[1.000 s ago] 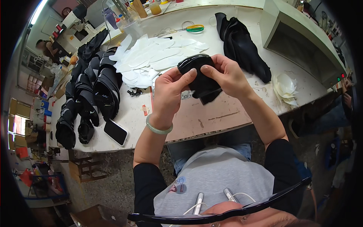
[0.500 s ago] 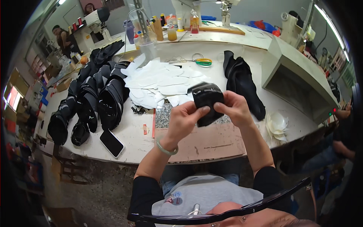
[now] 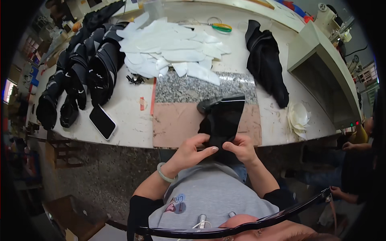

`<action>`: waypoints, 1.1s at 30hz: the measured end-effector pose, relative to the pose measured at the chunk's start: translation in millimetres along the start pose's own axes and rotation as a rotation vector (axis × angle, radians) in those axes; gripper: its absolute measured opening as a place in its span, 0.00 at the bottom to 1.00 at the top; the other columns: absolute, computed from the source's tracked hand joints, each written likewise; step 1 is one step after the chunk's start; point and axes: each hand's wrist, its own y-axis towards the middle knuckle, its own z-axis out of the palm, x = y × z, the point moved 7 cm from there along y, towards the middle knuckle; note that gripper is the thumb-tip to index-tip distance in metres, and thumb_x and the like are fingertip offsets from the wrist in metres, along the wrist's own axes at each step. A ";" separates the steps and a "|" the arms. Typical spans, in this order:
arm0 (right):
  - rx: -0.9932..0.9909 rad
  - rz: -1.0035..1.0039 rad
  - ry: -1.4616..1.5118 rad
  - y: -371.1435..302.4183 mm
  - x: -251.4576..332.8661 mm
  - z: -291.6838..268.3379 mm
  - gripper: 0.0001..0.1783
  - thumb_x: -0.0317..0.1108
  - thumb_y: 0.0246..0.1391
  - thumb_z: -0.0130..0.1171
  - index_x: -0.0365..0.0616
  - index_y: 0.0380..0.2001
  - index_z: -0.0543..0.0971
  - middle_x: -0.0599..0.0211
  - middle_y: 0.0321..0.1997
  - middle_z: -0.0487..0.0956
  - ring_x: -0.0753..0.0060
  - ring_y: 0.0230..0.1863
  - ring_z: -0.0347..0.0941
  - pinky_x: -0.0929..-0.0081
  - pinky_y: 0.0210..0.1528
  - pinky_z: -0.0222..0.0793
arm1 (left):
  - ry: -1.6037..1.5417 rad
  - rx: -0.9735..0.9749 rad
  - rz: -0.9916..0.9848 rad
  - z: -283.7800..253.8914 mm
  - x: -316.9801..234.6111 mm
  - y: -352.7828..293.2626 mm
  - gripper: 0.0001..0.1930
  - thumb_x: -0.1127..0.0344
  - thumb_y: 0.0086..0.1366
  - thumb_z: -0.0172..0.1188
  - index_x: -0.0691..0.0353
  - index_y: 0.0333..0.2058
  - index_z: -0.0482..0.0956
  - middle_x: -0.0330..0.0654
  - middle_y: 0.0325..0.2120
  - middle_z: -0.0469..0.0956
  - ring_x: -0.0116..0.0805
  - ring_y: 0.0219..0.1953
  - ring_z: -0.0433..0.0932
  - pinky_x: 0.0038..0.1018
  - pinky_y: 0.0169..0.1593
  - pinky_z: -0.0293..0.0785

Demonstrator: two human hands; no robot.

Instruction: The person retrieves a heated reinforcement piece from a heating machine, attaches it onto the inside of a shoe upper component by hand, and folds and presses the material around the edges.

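Evidently, the thumbs and fingers of the left hand and right hand pinch the near end of a black piece, which extends beyond the fingertips over a pinkish board. Farther out come a speckled slab, then white cutouts; left of the fingers, a phone.
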 end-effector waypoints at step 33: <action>0.020 -0.104 0.445 4.9 9.8 -23.0 0.21 0.28 0.46 0.58 0.29 0.45 0.72 0.58 0.45 0.77 0.69 0.43 0.75 0.74 0.46 0.72 | 0.004 0.112 -0.051 11.6 5.2 -46.6 0.06 0.72 0.59 0.58 0.68 0.33 0.76 0.41 0.25 0.74 0.27 0.27 0.71 0.22 0.33 0.67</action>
